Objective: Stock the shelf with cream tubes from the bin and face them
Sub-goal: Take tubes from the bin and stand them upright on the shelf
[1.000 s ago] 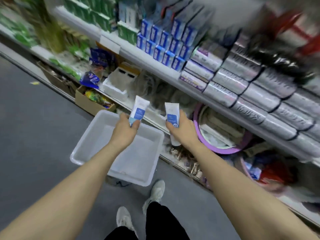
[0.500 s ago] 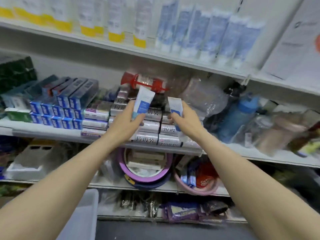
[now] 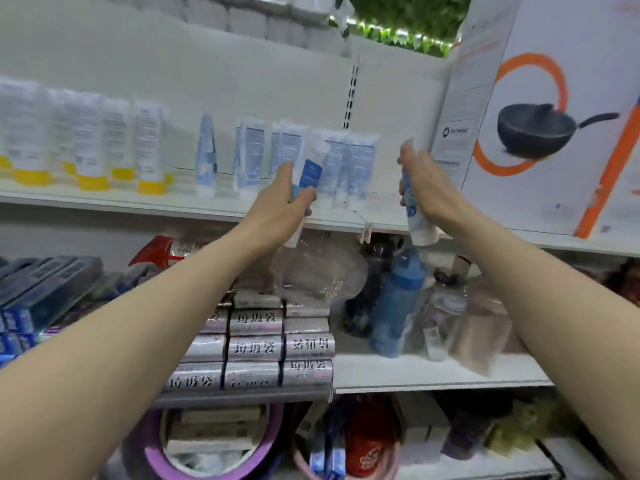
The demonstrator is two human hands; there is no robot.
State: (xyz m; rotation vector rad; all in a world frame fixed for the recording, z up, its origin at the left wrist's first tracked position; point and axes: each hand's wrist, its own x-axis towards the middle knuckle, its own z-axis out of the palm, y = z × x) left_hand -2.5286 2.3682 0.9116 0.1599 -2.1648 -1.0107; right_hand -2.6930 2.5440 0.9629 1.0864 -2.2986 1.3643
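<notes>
Left hand gripping one white-and-blue cream tube, right hand gripping another cream tube, both raised before the upper shelf, just beside the row of matching tubes standing there.

White metal shelving, slotted upright in pale back panel, green foliage above, soft light

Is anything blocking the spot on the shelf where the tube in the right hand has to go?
Nothing visible does. The right hand holds its cream tube in front of the bare stretch of shelf between the row of standing tubes and the pan box.
</notes>
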